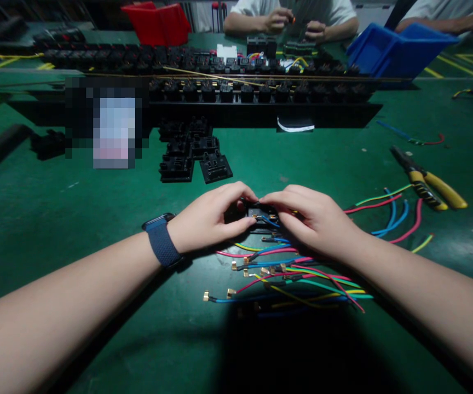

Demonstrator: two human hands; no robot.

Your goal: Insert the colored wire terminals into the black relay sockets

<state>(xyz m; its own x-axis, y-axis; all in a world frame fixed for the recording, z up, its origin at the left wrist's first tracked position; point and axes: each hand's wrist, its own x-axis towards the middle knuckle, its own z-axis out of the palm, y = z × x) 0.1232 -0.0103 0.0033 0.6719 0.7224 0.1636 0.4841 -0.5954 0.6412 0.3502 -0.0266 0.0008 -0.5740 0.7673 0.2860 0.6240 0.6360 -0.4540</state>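
My left hand point(212, 218), with a dark blue watch band on its wrist, and my right hand point(314, 219) meet over a small black connector block point(257, 210) on the green mat. Both hands have their fingers curled around the block. A blue wire enters the block between my thumbs. A loose bundle of coloured wires point(286, 279) with brass terminals lies just in front of my hands and fans out toward me.
A pile of black connector blocks point(191, 156) lies beyond my hands. A long black rack point(261, 104) of blocks crosses the table. Yellow-handled pliers point(429, 183) lie at right. Red bin point(158, 22) and blue bin point(396, 49) stand far back. Other people's hands work opposite.
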